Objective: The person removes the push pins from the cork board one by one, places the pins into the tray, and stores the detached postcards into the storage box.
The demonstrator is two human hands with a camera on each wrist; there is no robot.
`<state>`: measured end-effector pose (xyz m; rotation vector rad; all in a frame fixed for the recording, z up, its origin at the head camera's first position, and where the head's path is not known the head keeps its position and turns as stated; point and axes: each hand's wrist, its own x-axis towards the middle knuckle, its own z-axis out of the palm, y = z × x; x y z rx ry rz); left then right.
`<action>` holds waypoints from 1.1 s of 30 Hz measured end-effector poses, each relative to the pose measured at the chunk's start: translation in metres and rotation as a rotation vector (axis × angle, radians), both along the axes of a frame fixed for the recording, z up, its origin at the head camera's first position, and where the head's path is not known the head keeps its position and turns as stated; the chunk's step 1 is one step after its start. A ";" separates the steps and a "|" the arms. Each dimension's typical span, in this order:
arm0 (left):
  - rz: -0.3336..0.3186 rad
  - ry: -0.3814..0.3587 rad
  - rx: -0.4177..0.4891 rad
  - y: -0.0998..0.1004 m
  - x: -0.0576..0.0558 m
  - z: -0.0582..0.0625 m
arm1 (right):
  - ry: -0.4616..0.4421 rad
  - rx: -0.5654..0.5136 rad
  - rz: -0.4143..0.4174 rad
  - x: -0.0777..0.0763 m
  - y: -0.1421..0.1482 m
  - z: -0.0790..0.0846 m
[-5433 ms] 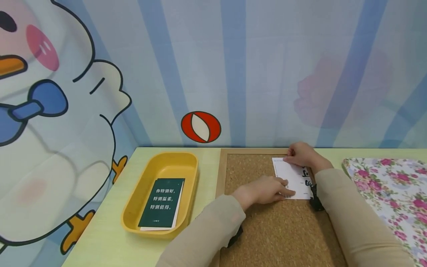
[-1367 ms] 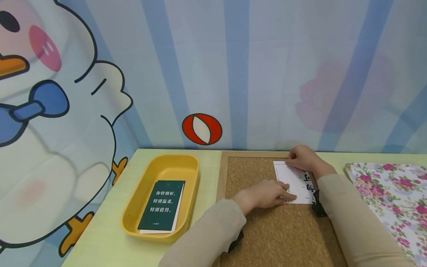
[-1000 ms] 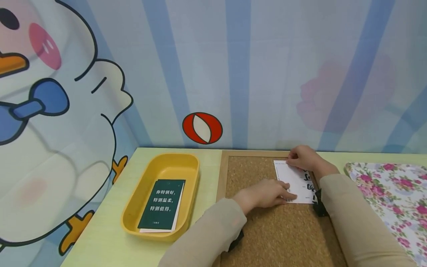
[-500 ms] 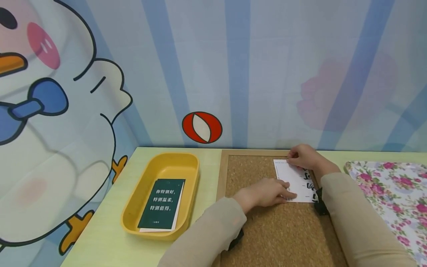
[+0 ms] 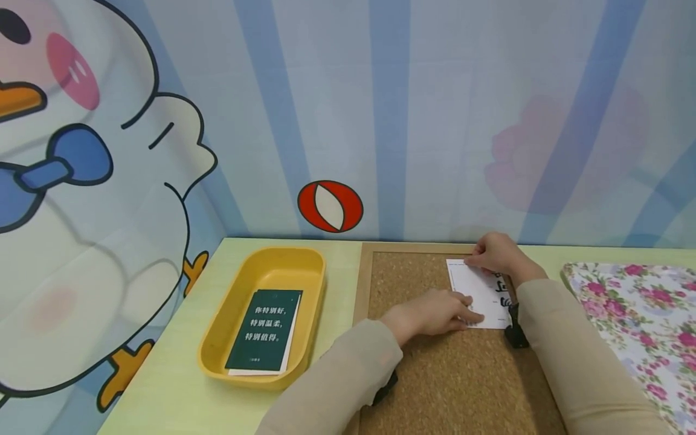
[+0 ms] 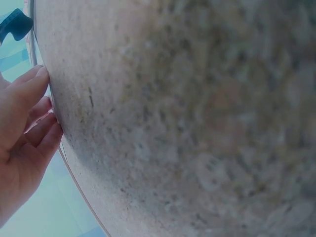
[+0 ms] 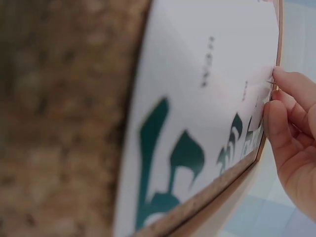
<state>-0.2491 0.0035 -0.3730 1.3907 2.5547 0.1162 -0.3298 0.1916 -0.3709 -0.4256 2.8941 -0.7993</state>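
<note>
A white card (image 5: 478, 296) with dark lettering lies on the upper right of a wood-framed corkboard (image 5: 457, 380). My left hand (image 5: 432, 311) rests extended fingers on the card's lower left; in the left wrist view those fingers (image 6: 37, 91) lie along the board. At the card's far edge is my right hand (image 5: 497, 254), finger and thumb pinched together. The right wrist view shows a thin metal pin (image 7: 271, 82) sticking out from between the fingertips of that right hand (image 7: 296, 118); the rest of the pin is hidden. Green characters on the card show there too.
Left of the board stands a yellow tray (image 5: 209, 344) holding a dark green card (image 5: 263, 329) with white lettering, over a paler one. A floral-patterned tray or board (image 5: 636, 314) lies to the right. A printed curtain (image 5: 435, 121) hangs behind the pale table (image 5: 163, 386).
The right hand has shifted slightly up, its wrist and black strap a little to the left. The left hand and the card stay about where they were; the camera view drifts slightly.
</note>
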 end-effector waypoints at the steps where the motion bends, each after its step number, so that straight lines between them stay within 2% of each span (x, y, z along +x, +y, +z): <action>1: 0.000 -0.001 0.000 0.000 0.000 0.000 | -0.006 -0.006 -0.004 0.000 0.000 0.000; 4: 0.000 -0.002 -0.002 0.001 -0.001 -0.001 | -0.015 -0.026 -0.003 0.000 0.000 0.000; 14: 0.006 0.004 -0.007 0.000 -0.001 0.000 | -0.016 -0.076 0.076 -0.003 0.001 -0.004; 19: 0.002 0.003 -0.014 0.000 0.000 0.001 | -0.029 -0.080 0.020 0.000 0.001 -0.001; 24: -0.001 0.003 -0.008 0.000 0.000 0.001 | -0.002 -0.046 -0.038 0.001 0.001 0.002; 33: -0.004 0.001 -0.005 0.000 -0.001 0.000 | 0.019 -0.045 0.067 -0.001 -0.001 0.000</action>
